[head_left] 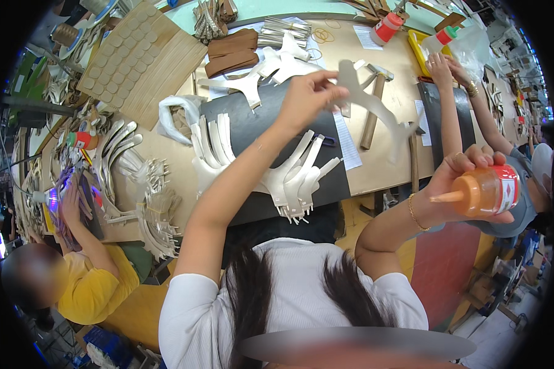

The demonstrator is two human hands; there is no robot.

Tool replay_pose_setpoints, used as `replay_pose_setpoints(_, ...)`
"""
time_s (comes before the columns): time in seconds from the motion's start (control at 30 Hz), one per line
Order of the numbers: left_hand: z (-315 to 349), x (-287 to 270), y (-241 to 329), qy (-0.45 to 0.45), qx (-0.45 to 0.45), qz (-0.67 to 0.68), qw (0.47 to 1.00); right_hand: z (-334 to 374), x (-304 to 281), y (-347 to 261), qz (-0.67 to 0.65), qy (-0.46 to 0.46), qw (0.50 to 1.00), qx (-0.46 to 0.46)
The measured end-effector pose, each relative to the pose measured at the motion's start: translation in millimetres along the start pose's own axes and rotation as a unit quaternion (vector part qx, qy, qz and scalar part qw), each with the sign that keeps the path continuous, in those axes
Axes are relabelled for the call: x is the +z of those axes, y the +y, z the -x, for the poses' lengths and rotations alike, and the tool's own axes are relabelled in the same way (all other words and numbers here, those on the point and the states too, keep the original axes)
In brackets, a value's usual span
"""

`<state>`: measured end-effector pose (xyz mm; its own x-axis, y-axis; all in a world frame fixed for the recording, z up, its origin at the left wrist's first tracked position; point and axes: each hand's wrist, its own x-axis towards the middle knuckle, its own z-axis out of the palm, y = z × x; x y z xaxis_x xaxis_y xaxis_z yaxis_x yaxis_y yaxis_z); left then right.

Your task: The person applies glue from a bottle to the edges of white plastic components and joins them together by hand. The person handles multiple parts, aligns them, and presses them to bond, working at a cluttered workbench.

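"What do you have?"

"My left hand (314, 93) pinches one pale branched piece (367, 102) above the counter (385, 173); my right hand (450, 170) grips one orange-nozzled bottle (491, 192), held up at the near right."

"Any room?"

"Two wooden-handled tools (372, 125) lie right of the dark mat (331, 178); bare counter runs between them to the near edge."

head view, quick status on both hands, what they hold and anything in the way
Left hand pinching pale forked piece, held up. Right hand gripping orange-nozzled bottle, tipped sideways. Hammer on table, partly hidden behind the piece.
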<state>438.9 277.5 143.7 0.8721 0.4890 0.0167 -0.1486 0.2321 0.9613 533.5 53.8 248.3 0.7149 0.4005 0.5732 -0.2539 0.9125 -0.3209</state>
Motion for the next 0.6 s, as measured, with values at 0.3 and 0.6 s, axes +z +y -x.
replay_pose_setpoints(0.3, -56.9, -65.8, -54.6, 0.196, 0.086, -0.564, 0.797, 3.4, -11.7, 7.3, -0.065, -0.042, 0.993, 0.086)
replay_pose_setpoints(0.6, 135.4, -154.1, 5.3, 0.297, 0.090, -0.509, 0.803, 4.8, -14.9, 30.6, -0.082, -0.036, 0.989, 0.116)
